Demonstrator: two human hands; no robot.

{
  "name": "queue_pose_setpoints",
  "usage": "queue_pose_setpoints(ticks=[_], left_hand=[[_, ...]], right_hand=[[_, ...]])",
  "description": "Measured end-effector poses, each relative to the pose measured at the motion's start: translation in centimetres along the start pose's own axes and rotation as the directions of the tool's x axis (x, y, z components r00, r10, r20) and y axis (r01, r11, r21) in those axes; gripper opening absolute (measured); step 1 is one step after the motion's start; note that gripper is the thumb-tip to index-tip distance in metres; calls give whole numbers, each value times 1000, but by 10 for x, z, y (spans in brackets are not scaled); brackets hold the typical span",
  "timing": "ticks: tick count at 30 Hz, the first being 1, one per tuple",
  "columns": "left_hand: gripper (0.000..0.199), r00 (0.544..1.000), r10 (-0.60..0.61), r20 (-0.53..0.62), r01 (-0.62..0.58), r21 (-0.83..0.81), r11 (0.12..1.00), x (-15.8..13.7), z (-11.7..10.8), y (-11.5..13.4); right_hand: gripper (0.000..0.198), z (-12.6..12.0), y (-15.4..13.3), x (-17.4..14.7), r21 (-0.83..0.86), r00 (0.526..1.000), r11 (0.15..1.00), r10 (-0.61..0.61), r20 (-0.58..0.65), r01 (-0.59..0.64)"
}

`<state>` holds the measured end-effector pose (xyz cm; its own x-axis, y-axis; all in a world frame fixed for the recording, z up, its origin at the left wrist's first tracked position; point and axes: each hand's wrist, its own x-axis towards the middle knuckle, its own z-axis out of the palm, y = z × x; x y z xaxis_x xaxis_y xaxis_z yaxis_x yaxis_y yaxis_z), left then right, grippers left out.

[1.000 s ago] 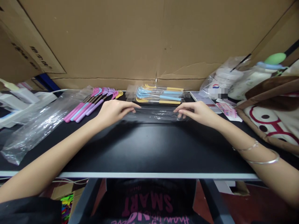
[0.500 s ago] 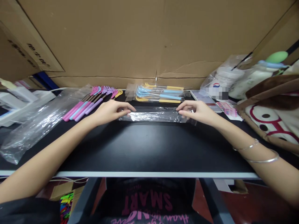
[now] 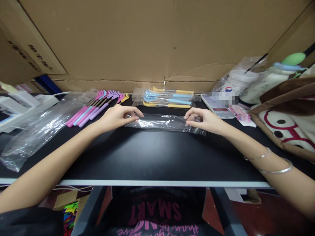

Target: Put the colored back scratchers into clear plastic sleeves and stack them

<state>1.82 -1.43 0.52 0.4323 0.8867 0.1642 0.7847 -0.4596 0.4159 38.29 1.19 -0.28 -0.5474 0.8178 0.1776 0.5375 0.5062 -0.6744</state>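
A long, clear plastic bag (image 3: pixel 159 124) lies flat across the black table between my hands. At its left end, my left hand (image 3: pixel 118 117) has curled fingers, with the thumb and index finger on the film. My right hand (image 3: pixel 205 121) holds the other end, where the film is crumpled between bent fingers and thumb. Beyond the bag, blue and yellow back scratchers (image 3: pixel 169 97) lie in clear wrapping. Near my left wrist is a row of loose back scratchers (image 3: pixel 90 111) with pink, blue and purple handles.
A larger clear plastic bag (image 3: pixel 46 121) and a white power strip (image 3: pixel 29 111) lie at left. On the right are a phone-like flat item (image 3: pixel 218 106), pink cards (image 3: pixel 240 115), a bagged cup (image 3: pixel 238 82) and a plush-faced bag (image 3: pixel 283 124). Cardboard (image 3: pixel 123 42) stands behind.
My right hand has shifted slightly, and the right end of the clear plastic bag has come a little nearer to me and crumpled more. My left hand has barely moved.
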Motion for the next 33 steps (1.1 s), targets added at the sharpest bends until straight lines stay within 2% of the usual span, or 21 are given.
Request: queue_pose_setpoints(ticks=[5,9,14,18,24,33], left_hand=[[30,993,37,-111,-30,60,998,-1,2,2],[28,986,50,-159,-37,85,996,-1,2,5],[29,986,45,-163,-32,81,996,-2,1,4],[31,993,27,-113,-20,61,998,-1,0,1],[39,1000,-12,22,12,-40,999,0,-2,-2],[44,999,-55,1,53,-252,966,4,-9,-11]], right_hand=[[22,3,-5,-4,-164,996,986,-23,-82,9],[23,6,-8,-7,-229,999,973,-12,-32,4],[20,6,-8,-5,-171,998,985,-30,-55,20],[25,0,-5,-3,-79,998,996,-36,-60,31],[36,-11,6,1,112,996,990,89,-20,-86],[46,-25,14,2,206,973,963,199,-117,-173]])
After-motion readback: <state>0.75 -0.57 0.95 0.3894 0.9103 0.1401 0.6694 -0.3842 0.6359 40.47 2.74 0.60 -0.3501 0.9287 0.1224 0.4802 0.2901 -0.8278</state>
